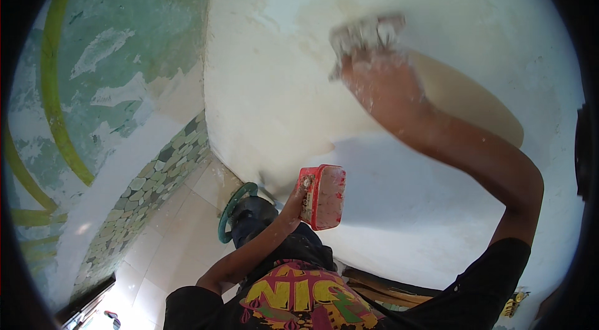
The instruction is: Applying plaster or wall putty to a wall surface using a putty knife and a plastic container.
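Plaster wall (299, 68) under raised right hand (368, 61); left hand (298, 196) holds red tub (324, 196).

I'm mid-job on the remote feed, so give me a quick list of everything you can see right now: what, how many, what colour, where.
Wall: one, white and patchy, filling the centre and right.
Painted wall: one, green with white patches and yellow-green curved stripes, left.
Pebble tile band: one, grey-green stones, low along the left wall.
Floor tiles: several, pale, lower left.
Bucket: one, dark with a green rim, on the floor by the corner.
Wooden planks: a few, brown, at the wall's foot, lower right.
Tub: one, red, smeared white, held in the left hand.
Plastering tool: one, caked white, blurred, pressed against the wall.
Left hand: gripping the tub.
Right hand: raised, holding the tool, spattered white.
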`<state>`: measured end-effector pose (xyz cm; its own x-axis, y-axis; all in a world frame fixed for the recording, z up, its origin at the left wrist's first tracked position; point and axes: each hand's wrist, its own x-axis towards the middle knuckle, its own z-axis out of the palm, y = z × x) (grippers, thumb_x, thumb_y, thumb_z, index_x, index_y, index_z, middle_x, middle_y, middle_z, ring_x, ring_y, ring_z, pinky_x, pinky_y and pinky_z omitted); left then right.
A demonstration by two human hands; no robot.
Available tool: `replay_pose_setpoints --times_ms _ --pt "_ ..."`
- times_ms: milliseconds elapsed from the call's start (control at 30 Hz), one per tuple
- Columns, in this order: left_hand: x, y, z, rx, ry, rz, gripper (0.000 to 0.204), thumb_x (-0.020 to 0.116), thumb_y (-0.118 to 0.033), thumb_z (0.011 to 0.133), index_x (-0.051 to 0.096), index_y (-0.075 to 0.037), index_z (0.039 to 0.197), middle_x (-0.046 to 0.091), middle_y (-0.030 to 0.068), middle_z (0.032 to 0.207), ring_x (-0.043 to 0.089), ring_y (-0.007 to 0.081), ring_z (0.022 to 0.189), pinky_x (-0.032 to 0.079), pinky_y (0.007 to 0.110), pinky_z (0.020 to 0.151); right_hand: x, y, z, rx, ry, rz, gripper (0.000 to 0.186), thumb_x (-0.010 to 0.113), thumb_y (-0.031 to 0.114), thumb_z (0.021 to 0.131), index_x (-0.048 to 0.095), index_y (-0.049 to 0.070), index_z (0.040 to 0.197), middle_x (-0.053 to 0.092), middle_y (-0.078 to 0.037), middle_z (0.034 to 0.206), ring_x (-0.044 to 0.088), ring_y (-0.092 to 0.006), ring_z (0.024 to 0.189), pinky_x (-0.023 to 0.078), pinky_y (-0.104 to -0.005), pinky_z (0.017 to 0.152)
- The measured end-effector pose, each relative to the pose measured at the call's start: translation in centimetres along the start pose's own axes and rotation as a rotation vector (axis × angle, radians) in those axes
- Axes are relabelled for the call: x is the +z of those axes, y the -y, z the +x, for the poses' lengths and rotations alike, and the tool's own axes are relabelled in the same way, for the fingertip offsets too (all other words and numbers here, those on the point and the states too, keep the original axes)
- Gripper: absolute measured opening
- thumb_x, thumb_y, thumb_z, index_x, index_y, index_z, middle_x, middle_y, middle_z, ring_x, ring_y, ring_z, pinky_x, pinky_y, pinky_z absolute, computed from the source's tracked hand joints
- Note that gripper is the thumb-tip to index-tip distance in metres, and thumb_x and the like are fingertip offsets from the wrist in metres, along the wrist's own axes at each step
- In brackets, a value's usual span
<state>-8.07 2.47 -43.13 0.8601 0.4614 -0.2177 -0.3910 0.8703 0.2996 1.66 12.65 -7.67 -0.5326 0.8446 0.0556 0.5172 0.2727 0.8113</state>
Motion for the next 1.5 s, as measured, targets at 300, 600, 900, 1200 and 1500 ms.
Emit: replay_pose_setpoints --times_ms 300,600,900,1200,1500 --pt "-1.0 -0.1 0.0 -0.011 0.017 0.018 0.059 0.052 -0.051 0.095 0.041 -0.010 0.136 0.060 0.0032 0.118 0.062 0.0127 0.103 0.054 0.031 0.085 2.5 3.8 -1.3 0.001 0.406 -0.168 0.017 0.057 0.014 0.083 0.064 0.006 0.097 0.065 -0.009 0.083 0.064 -0.0243 0.086 0.051 -0.0423 0.073" --pt "-1.3 0.7 0.1 -0.011 0.019 -0.020 0.060 0.051 -0.051 0.095 0.039 -0.011 0.138 0.060 0.0021 0.118 0.064 0.0116 0.099 0.056 0.030 0.077 -0.2 -0.8 1.1 0.352 0.105 -0.120 0.017 0.056 0.017 0.084 0.063 0.008 0.098 0.066 -0.006 0.083 0.065 -0.0202 0.067 0.050 -0.0356 0.054" --pt "-1.1 0.1 -0.2 -0.002 0.039 -0.048 0.060 0.051 -0.052 0.095 0.039 -0.011 0.138 0.059 0.0040 0.120 0.063 0.0136 0.102 0.056 0.032 0.082 -0.1 3.6 -1.9 0.126 0.203 0.010 0.018 0.058 0.016 0.080 0.065 0.004 0.091 0.066 -0.010 0.084 0.065 -0.0226 0.077 0.050 -0.0364 0.065" --pt "-1.4 -0.1 0.6 -0.072 0.098 0.010 0.060 0.051 -0.052 0.095 0.039 -0.011 0.138 0.059 0.0047 0.121 0.063 0.0144 0.104 0.056 0.033 0.084 0.6 1.7 -4.8 0.134 0.372 0.064 0.027 0.056 0.017 0.084 0.064 0.003 0.105 0.065 -0.016 0.104 0.063 -0.0266 0.101 0.047 -0.0444 0.091" --pt "-1.3 0.4 1.2 -0.121 0.072 0.013 0.060 0.050 -0.052 0.095 0.039 -0.011 0.138 0.058 0.0054 0.122 0.062 0.0152 0.105 0.055 0.033 0.086 -5.7 -10.3 -4.3 0.175 0.035 -0.204 0.026 0.058 0.026 0.085 0.065 0.010 0.105 0.065 -0.009 0.103 0.061 -0.0259 0.099 0.048 -0.0434 0.083"
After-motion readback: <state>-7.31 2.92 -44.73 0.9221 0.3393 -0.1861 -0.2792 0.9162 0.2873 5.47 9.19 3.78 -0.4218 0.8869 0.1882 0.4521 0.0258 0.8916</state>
